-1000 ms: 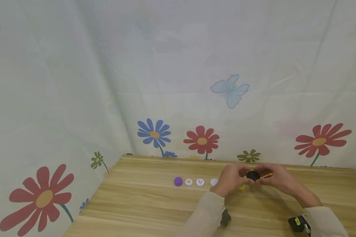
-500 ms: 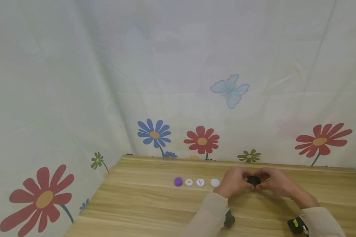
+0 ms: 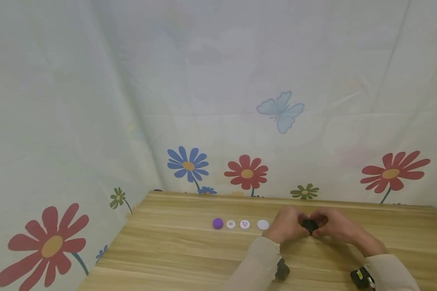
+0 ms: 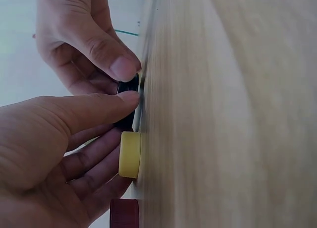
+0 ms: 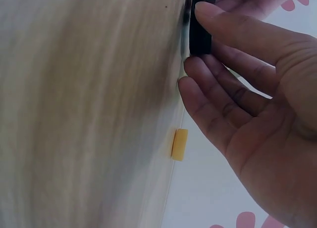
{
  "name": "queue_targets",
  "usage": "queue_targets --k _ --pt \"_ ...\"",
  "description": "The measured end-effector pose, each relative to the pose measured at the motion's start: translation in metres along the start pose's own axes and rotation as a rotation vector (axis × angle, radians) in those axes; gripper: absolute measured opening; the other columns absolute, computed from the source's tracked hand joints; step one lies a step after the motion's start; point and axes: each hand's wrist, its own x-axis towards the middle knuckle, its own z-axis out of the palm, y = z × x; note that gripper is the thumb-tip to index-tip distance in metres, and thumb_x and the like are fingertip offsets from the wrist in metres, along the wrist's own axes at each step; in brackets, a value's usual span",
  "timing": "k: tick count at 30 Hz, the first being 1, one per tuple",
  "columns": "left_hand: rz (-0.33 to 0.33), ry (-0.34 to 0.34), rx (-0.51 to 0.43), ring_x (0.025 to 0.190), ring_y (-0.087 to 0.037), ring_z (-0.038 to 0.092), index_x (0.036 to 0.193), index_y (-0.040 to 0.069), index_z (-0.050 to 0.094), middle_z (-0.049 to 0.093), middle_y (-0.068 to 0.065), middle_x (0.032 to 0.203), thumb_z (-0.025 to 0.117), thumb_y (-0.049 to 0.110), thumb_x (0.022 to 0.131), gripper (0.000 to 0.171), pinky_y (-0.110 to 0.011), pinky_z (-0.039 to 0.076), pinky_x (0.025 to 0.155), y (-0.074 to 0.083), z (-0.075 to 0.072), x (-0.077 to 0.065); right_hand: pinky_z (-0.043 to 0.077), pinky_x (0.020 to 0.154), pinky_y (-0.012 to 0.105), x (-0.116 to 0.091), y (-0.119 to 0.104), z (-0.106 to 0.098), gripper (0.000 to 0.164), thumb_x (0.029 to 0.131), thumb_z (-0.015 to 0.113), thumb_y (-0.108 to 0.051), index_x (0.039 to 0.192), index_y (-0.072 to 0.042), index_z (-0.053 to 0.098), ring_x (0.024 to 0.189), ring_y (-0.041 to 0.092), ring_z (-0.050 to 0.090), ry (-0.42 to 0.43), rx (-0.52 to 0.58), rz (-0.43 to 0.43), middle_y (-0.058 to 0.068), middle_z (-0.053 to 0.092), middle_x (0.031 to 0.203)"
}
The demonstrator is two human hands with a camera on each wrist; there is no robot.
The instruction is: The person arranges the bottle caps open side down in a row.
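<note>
Both hands meet over the right part of the table around a round black cap. My left hand pinches its left side between thumb and fingers, and my right hand grips the right side the same way. In the left wrist view the black cap stands low, right at the wooden surface, partly covered by the thumbs. A yellow cap sits beside the left fingers, with a dark red cap nearer. The right wrist view has the black cap between right thumb and fingertips.
On the wooden table, left of the hands, lie a purple cap, two white caps with prints, and a plain white cap. An orange-yellow cap rests to the right. A flowered curtain hangs behind.
The hands have lowered the black cap slightly toward the table and drawn closer together around it. The caps at the left have stayed in place.
</note>
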Motion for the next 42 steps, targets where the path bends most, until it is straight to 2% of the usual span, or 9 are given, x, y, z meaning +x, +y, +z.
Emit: queue_targets --k 9,27,30,36,39,42 --pt "0.001 -0.007 0.113 0.085 0.004 0.059 0.111 0.014 0.083 0.076 0.011 0.095 0.093 0.015 0.082 0.030 -0.011 0.043 0.082 0.005 0.000 0.001 0.057 0.074 0.029 0.000 0.000 0.000 0.038 0.077 0.092 -0.002 0.108 0.007 0.071 0.090 0.026 0.069 -0.005 -0.006 0.023 0.012 0.074 0.100" --pt "-0.027 -0.021 0.117 0.083 0.003 0.058 0.109 0.016 0.083 0.075 0.012 0.093 0.094 0.016 0.082 0.029 -0.012 0.044 0.081 0.008 0.001 0.004 0.057 0.074 0.029 0.000 0.000 -0.003 0.037 0.078 0.091 0.001 0.108 0.009 0.070 0.088 0.025 0.070 -0.027 0.012 0.027 0.012 0.074 0.099" --pt "-0.039 -0.031 0.103 0.083 0.002 0.058 0.110 0.016 0.083 0.075 0.012 0.094 0.094 0.018 0.081 0.031 -0.013 0.045 0.080 0.010 -0.001 0.003 0.057 0.075 0.029 -0.001 0.000 -0.004 0.038 0.078 0.090 0.000 0.109 0.009 0.070 0.088 0.024 0.070 -0.031 0.013 0.026 0.012 0.074 0.100" --pt "-0.128 -0.025 -0.019 0.095 -0.001 0.064 0.115 0.014 0.081 0.075 0.010 0.106 0.089 0.030 0.088 0.032 -0.019 0.051 0.084 0.012 -0.004 0.003 0.056 0.078 0.031 -0.003 0.001 -0.009 0.037 0.085 0.085 -0.003 0.115 0.012 0.069 0.095 0.027 0.068 -0.016 0.003 0.046 0.013 0.073 0.106" --pt "-0.132 -0.004 -0.054 0.098 -0.001 0.065 0.118 0.014 0.081 0.075 0.009 0.109 0.086 0.032 0.091 0.032 -0.020 0.052 0.084 0.012 -0.003 0.004 0.057 0.080 0.034 -0.005 0.001 -0.013 0.035 0.089 0.082 -0.004 0.117 0.011 0.069 0.098 0.030 0.068 0.021 -0.019 0.067 0.016 0.072 0.109" --pt "-0.108 0.019 -0.064 0.099 -0.001 0.065 0.121 0.014 0.080 0.075 0.008 0.110 0.084 0.032 0.093 0.033 -0.018 0.052 0.084 0.012 0.000 0.007 0.058 0.082 0.040 -0.007 0.002 -0.015 0.034 0.091 0.082 -0.008 0.118 0.010 0.070 0.099 0.032 0.069 0.068 -0.042 0.075 0.020 0.072 0.113"
